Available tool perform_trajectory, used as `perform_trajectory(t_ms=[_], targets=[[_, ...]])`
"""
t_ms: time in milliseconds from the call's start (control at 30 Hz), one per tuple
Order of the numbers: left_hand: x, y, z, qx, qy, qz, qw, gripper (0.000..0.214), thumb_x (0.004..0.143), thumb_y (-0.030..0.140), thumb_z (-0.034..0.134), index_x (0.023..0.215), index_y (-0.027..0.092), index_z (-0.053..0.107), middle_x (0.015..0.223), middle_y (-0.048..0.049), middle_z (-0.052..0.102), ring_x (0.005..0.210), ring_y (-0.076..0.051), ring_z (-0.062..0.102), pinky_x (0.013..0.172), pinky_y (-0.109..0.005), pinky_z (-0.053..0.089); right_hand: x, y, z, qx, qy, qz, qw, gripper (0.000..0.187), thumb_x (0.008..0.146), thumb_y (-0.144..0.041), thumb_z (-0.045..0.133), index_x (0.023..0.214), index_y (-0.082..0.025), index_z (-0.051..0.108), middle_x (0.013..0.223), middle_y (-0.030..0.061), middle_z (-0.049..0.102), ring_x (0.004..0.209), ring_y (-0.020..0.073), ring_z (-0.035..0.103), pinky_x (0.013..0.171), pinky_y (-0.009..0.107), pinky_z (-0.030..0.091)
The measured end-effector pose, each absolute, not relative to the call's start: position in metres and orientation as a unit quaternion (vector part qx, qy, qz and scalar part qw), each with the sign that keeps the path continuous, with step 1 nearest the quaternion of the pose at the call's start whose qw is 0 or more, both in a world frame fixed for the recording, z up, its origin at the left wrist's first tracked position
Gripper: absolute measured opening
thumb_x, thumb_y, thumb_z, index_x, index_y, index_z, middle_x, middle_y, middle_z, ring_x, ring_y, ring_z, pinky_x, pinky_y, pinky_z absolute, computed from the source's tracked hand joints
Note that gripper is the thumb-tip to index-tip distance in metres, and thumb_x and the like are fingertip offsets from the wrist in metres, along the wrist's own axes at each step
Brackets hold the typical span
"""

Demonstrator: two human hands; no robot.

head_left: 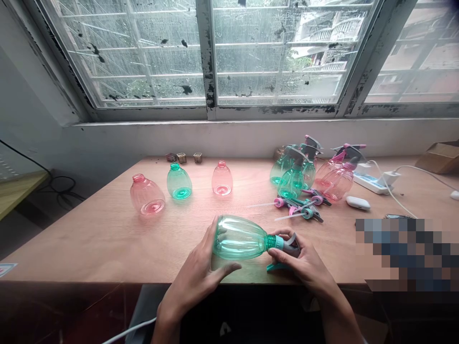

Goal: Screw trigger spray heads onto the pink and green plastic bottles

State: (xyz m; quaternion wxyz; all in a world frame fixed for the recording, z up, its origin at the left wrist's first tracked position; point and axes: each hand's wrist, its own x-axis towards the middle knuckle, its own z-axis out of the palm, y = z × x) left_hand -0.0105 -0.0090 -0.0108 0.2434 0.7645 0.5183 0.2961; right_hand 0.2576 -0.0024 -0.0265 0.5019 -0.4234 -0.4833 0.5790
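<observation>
Sideways above the front of the table lies a see-through green spray bottle, its base to the left and its neck to the right. Against the base rests my left hand, fingers behind the plastic and thumb held away from it. My right hand has its fingers closed round the grey and teal spray head at the bottle's neck. The head's turquoise trigger part shows below the right thumb. Part of the right hand's grip is hidden by the head.
Two headless pink bottles and a green bottle stand at left. Assembled green and pink spray bottles stand back right, behind loose spray heads. A power strip, white case and cardboard box lie farther right.
</observation>
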Motion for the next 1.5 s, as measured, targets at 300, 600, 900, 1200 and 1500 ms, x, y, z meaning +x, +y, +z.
perform_trajectory(t_ms=[300, 600, 900, 1200, 1500], targets=[[-0.0092, -0.0083, -0.01, 0.761, 0.507, 0.325, 0.241, 0.083, 0.102, 0.051, 0.054, 0.164, 0.045, 0.0, 0.165, -0.0047, 0.042, 0.149, -0.027, 0.048, 0.123, -0.046, 0.04, 0.259, -0.0022, -0.0264, -0.43, -0.486, 0.576, 0.497, 0.049, 0.08, -0.044, 0.089, 0.111, -0.017, 0.063, 0.073, -0.0013, 0.07, 0.069, 0.0167, 0.068, 0.064, 0.028, 0.063], [-0.0088, -0.0114, -0.0067, 0.757, 0.529, 0.292, 0.25, 0.092, 0.096, 0.057, 0.06, 0.164, 0.043, 0.0, 0.163, -0.0078, 0.045, 0.147, -0.03, 0.049, 0.124, -0.049, 0.037, 0.2586, -0.0019, -0.0274, -0.433, -0.496, 0.565, 0.497, 0.045, 0.08, -0.044, 0.088, 0.109, -0.018, 0.064, 0.075, -0.0015, 0.069, 0.07, 0.017, 0.068, 0.065, 0.029, 0.062], [-0.0105, -0.0072, -0.0115, 0.762, 0.51, 0.323, 0.233, 0.088, 0.097, 0.051, 0.062, 0.164, 0.043, 0.005, 0.169, -0.0059, 0.036, 0.153, -0.03, 0.041, 0.126, -0.049, 0.036, 0.2592, -0.0028, -0.0248, -0.438, -0.497, 0.563, 0.494, 0.045, 0.08, -0.045, 0.087, 0.108, -0.018, 0.064, 0.074, -0.0014, 0.069, 0.07, 0.0176, 0.068, 0.066, 0.03, 0.062], [-0.0098, -0.0075, -0.0111, 0.761, 0.483, 0.363, 0.237, 0.082, 0.101, 0.041, 0.059, 0.163, 0.047, 0.007, 0.17, -0.0033, 0.034, 0.154, -0.03, 0.04, 0.122, -0.045, 0.043, 0.2591, -0.0025, -0.025, -0.44, -0.5, 0.561, 0.492, 0.047, 0.081, -0.046, 0.087, 0.111, -0.017, 0.065, 0.074, -0.0004, 0.07, 0.07, 0.0183, 0.068, 0.066, 0.03, 0.062], [-0.0081, -0.0077, -0.0098, 0.759, 0.501, 0.34, 0.239, 0.078, 0.103, 0.042, 0.055, 0.164, 0.045, 0.006, 0.169, -0.0032, 0.038, 0.154, -0.027, 0.04, 0.127, -0.047, 0.035, 0.2588, -0.0035, -0.025, -0.436, -0.49, 0.567, 0.498, 0.047, 0.079, -0.044, 0.089, 0.111, -0.019, 0.065, 0.076, -0.0021, 0.068, 0.07, 0.0176, 0.069, 0.065, 0.029, 0.063]])
